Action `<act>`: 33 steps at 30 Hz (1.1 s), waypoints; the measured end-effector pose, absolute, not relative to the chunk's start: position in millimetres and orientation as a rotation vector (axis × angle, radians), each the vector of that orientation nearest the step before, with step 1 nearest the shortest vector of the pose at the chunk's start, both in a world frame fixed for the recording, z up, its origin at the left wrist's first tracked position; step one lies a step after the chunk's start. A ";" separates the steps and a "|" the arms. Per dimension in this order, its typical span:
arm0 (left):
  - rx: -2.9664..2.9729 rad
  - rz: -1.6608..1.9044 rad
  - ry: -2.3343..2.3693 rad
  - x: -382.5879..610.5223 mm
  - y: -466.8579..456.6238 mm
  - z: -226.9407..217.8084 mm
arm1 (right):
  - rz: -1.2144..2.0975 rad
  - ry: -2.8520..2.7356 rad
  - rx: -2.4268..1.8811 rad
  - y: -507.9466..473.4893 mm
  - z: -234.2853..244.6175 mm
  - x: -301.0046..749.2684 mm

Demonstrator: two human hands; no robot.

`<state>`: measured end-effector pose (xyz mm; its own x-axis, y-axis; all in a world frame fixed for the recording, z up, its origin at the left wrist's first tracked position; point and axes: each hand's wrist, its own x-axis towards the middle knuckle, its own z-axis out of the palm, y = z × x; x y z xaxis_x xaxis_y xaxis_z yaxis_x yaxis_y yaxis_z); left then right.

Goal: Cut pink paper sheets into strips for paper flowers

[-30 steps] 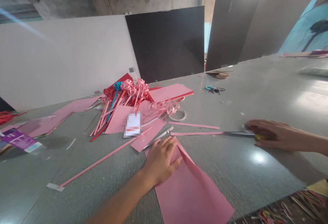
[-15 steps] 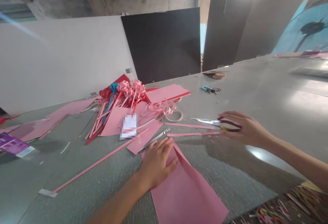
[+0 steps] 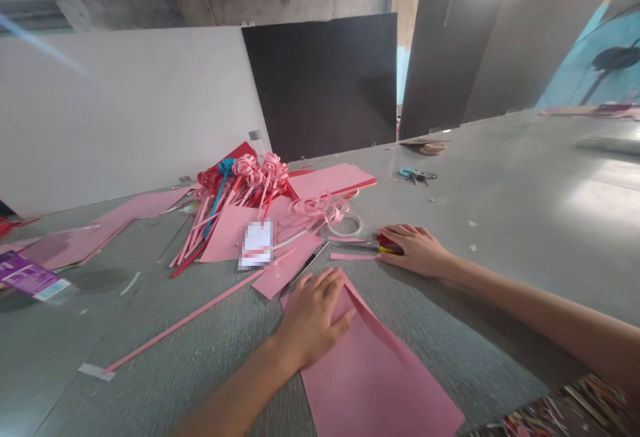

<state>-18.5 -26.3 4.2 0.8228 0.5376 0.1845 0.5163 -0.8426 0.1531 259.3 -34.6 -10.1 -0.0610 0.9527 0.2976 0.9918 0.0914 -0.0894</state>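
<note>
My left hand (image 3: 317, 317) lies spread over the top end of a pink paper sheet (image 3: 380, 377), fingers flat on it. The sheet's right edge is slightly lifted. Low on the table, my right hand (image 3: 415, 249) has its fingers over the red and yellow handles of a pair of scissors (image 3: 384, 245); the blades point left and are partly hard to see. Pink paper strips (image 3: 353, 257) lie beside and under the scissors. A slim dark and silver tool (image 3: 311, 260) rests just beyond my left fingertips, its kind unclear.
Curled pink ribbons (image 3: 320, 207) and a tape roll (image 3: 358, 226) lie ahead. Behind are a bundle of paper-strip flowers (image 3: 247, 170) and stacked pink sheets (image 3: 333, 180). Teal-handled pliers (image 3: 414, 175) sit farther right. A purple box (image 3: 30, 276) is at left. Scraps (image 3: 565, 410) fill the lower right corner.
My right hand has moved left and lowered the scissors to the table by the pink strips. My left hand stays on the sheet. The view has shifted slightly.
</note>
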 end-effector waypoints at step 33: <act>2.974 0.089 0.567 -25.2 -4.4 19.3 | 0.535 -2.756 -0.553 -90.1 15.8 209.9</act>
<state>-25.2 -4.4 19.3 0.9284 0.3697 0.0367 0.3631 -0.9238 0.1219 209.9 -90.1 15.8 -0.8876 0.4170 0.1957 0.3134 0.8581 -0.4068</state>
